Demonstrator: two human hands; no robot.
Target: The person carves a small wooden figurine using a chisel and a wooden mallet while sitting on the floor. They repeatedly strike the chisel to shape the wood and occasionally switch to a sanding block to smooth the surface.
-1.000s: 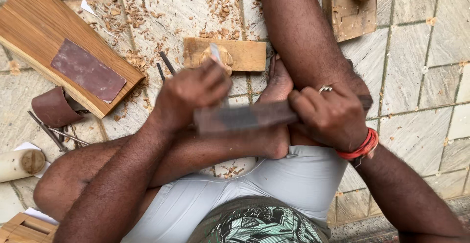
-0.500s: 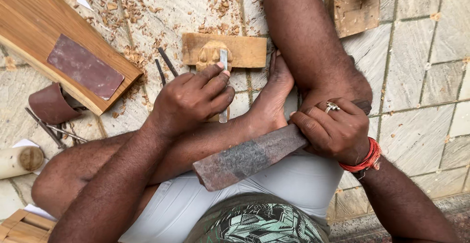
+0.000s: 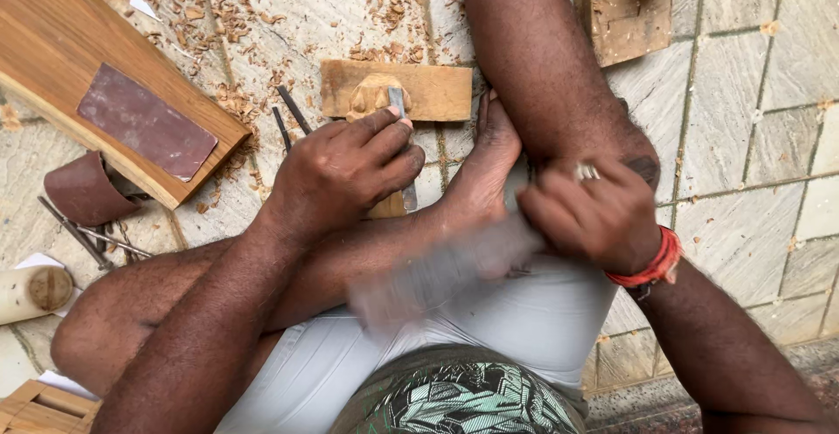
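Left hand (image 3: 350,176) pinches chisel (image 3: 400,128), tip set on carved block (image 3: 393,91) for cutting. Right hand (image 3: 594,215), beside the block, grips blurred mallet (image 3: 437,277) to strike.

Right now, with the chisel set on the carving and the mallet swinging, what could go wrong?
1. The right hand swings a blurred wooden mallet block close to the left hand; a miss could hit its knuckles.
2. The bare foot braces the small carved wooden block beside the thin metal chisel; a slip could cut it.
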